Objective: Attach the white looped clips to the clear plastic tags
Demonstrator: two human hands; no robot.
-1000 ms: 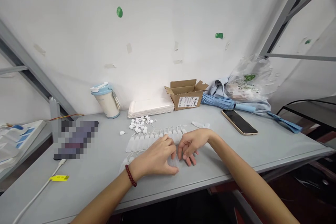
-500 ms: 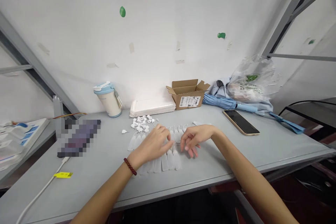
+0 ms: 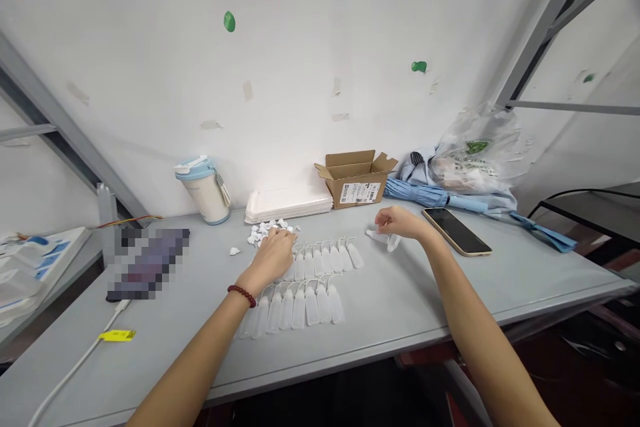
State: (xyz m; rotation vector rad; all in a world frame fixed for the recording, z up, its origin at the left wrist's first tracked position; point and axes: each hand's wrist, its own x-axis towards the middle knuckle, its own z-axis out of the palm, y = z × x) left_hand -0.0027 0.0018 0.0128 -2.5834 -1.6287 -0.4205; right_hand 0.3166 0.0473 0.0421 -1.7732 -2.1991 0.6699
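Observation:
My left hand point(image 3: 274, 255), with a dark red bead bracelet at its wrist, reaches over the near edge of the pile of white caps point(image 3: 260, 232). Its fingers are bent and pressed together; their tips are hidden. Two rows of small translucent squeeze bottles with thin bent spouts lie on the table: the back row point(image 3: 325, 260) and the front row point(image 3: 299, 309). Farther right, my right hand point(image 3: 400, 221) has its fingers curled in at a loose translucent squeeze bottle point(image 3: 393, 242), which it appears to grip. Another such piece point(image 3: 375, 236) lies beside it.
Along the wall stand a blue-lidded cup point(image 3: 204, 193), a stack of white trays point(image 3: 290, 203) and an open cardboard box point(image 3: 355, 180). A folded blue umbrella point(image 3: 420, 192), a plastic bag point(image 3: 470, 160) and a phone point(image 3: 457, 231) are at right. A white cable point(image 3: 80, 367) runs at left.
Both hands have left the middle of the rows, where they were close together. My left hand moved up and left to the caps; my right hand moved up and right to the loose bottles.

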